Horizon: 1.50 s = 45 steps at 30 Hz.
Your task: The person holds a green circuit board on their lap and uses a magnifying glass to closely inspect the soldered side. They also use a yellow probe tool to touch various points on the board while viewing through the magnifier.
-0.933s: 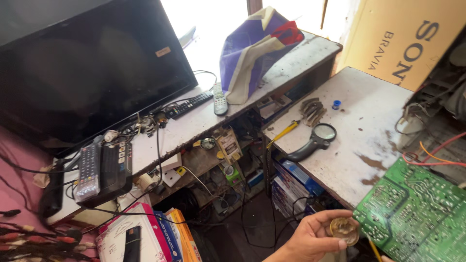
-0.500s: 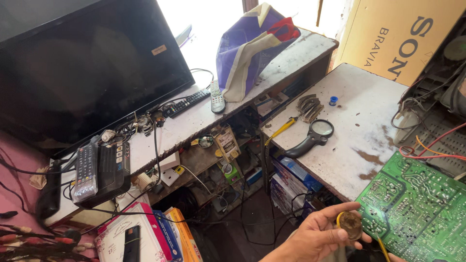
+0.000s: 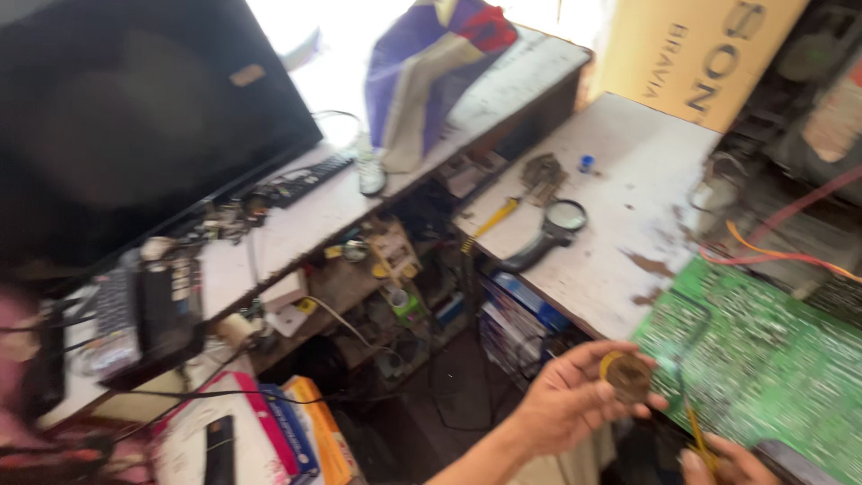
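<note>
My left hand (image 3: 570,404) reaches in from the bottom middle, shut on a small round brass-coloured tin (image 3: 626,375) held at its fingertips. The tin hovers just left of a green circuit board (image 3: 772,359) that lies at the lower right. My right hand (image 3: 727,465) shows only partly at the bottom edge, its fingers closed around a thin yellow-handled tool (image 3: 696,433) that points up toward the board and tin. The picture is blurred.
A white worn table (image 3: 628,171) carries a black magnifying glass (image 3: 558,223), a yellow-handled tool (image 3: 489,220) and a small blue cap (image 3: 586,163). A large black television (image 3: 135,117), remote controls (image 3: 117,314), a purple and white cloth (image 3: 431,72) and a cardboard box (image 3: 700,54) surround it.
My left hand has lifted the tin a little toward the circuit board. My right hand with the yellow tool has come into view at the bottom. The camera has shifted and blurred.
</note>
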Each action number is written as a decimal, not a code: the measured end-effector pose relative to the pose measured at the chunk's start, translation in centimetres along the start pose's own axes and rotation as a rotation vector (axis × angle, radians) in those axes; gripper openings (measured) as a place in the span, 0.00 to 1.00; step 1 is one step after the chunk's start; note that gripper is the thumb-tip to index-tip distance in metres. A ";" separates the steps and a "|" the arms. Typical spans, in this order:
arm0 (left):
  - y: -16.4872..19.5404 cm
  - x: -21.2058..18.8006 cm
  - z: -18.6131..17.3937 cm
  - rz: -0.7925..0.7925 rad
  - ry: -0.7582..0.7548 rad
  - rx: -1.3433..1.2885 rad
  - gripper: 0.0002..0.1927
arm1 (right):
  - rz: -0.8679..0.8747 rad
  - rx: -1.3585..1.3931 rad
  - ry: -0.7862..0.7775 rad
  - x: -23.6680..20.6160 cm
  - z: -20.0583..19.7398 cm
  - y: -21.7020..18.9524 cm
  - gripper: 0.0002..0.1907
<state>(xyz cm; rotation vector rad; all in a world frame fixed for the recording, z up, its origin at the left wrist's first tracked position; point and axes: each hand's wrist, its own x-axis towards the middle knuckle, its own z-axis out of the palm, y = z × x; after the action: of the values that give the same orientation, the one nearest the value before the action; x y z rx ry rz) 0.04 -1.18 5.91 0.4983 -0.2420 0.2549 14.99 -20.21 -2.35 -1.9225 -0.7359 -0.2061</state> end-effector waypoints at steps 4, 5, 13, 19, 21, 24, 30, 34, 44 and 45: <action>-1.9 1.7 -1.0 0.047 -0.042 0.019 0.27 | -0.015 -0.068 0.078 -0.6 -2.9 -6.6 0.15; -1.5 3.7 -2.4 0.042 -0.038 0.032 0.27 | -0.045 -0.087 0.097 0.0 -2.7 -8.3 0.14; -0.7 1.8 -3.9 0.010 0.005 0.107 0.29 | -0.169 -0.184 0.088 0.9 -1.3 -15.7 0.13; 0.8 2.4 -3.8 0.031 0.006 0.157 0.29 | -0.172 -0.196 0.052 1.7 0.1 -15.9 0.13; -0.2 3.6 -3.7 0.041 0.002 0.203 0.28 | -0.164 -0.187 0.048 2.9 -0.8 -14.8 0.13; -0.5 3.6 -3.8 0.025 -0.009 0.246 0.29 | -0.169 -0.183 0.045 3.0 -0.9 -14.8 0.13; 2.0 1.9 -5.3 0.013 -0.031 0.310 0.30 | -0.145 -0.203 0.027 2.5 1.5 -16.4 0.13; 1.7 1.9 -5.5 0.014 -0.024 0.366 0.30 | -0.042 -0.180 0.007 1.8 0.9 -15.9 0.11; 1.4 2.0 -6.0 0.065 0.051 0.316 0.26 | 0.645 0.921 0.011 0.1 -0.2 -9.4 0.12; 1.4 2.1 -6.2 0.069 0.070 0.306 0.26 | 0.650 0.945 0.016 -0.2 -0.4 -8.7 0.12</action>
<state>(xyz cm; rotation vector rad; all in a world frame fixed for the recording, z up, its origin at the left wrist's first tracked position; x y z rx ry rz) 2.60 3.44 1.81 0.7830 -0.1523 0.3791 9.84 -18.14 4.40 -1.1430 -0.0971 0.4608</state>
